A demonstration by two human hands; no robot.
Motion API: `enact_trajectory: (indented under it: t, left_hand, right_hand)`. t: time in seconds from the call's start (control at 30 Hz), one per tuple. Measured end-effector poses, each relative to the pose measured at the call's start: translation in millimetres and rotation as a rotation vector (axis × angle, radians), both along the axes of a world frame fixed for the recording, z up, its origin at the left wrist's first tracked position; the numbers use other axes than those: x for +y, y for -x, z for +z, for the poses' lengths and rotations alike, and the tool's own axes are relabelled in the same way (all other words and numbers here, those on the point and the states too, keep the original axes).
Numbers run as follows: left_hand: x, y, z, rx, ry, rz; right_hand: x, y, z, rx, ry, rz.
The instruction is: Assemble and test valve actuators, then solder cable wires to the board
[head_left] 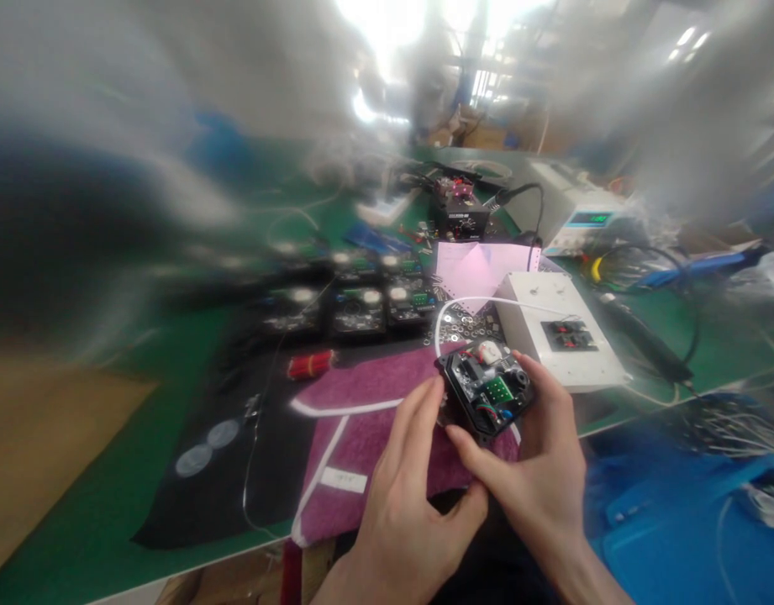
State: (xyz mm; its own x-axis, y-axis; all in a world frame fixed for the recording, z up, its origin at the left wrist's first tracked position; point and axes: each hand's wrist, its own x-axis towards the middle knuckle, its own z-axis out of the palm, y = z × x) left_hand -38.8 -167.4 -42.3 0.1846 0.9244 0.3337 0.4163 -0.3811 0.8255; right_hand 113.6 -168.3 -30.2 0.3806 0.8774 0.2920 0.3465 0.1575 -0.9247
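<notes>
My right hand (538,462) grips a small black square housing (487,391), thumb on its near edge and fingers along its right side. Inside the tilted, uncovered housing show a green circuit board (499,389), a round white part (489,352) and thin coloured wires. My left hand (402,504) has its fingers stretched out, fingertips at the housing's left edge, its thumb apart and lower. Whether those fingertips press on it is hard to see. Beneath both hands lies a purple cloth (336,445) with white trim. A white cable (438,323) loops behind the housing.
Several similar black units (358,311) stand on a black mat (216,470) at the back left. A red wire bundle (311,365) lies near the cloth. Right of it are a white box (538,307) with black-red terminals and a blue bin (689,538). Instruments (585,220) stand further back.
</notes>
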Motion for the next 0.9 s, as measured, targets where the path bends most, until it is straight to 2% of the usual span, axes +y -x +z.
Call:
enact_trajectory:
  t: [0.2,0.27,0.4,0.5,0.53,0.6,0.73,0.8,0.9]
  left_hand:
    - [-2,8,1.4,0.028,-0.061,0.062]
    - [-5,13,3.1,0.029,-0.082,0.045]
    - [0,37,6.8,0.052,-0.111,-0.026]
    - [21,56,11.6,0.040,-0.062,-0.001]
    - [31,60,14.1,0.042,-0.045,-0.037]
    - [53,62,20.0,0.079,-0.012,-0.197]
    - [87,46,28.6,0.078,-0.025,-0.532]
    - [97,35,29.6,0.040,-0.024,-0.605]
    - [108,22,28.3,0.014,0.018,-0.632]
  right_hand:
    - [-6,10,3.7,0.005,-0.009,0.038]
    - [-3,9,7.5,0.058,0.004,0.079]
    - [11,-11,17.1,0.268,0.032,0.305]
    - [22,-32,23.7,0.228,0.024,0.503]
    - [25,-39,25.8,0.191,0.033,0.567]
    - [31,-50,29.8,0.127,0.051,0.691]
    - [40,-65,36.6,0.034,0.065,0.817]
    - [43,-71,37.2,0.006,0.070,0.808]
    - [45,-78,31.7,-0.017,0.052,0.766]
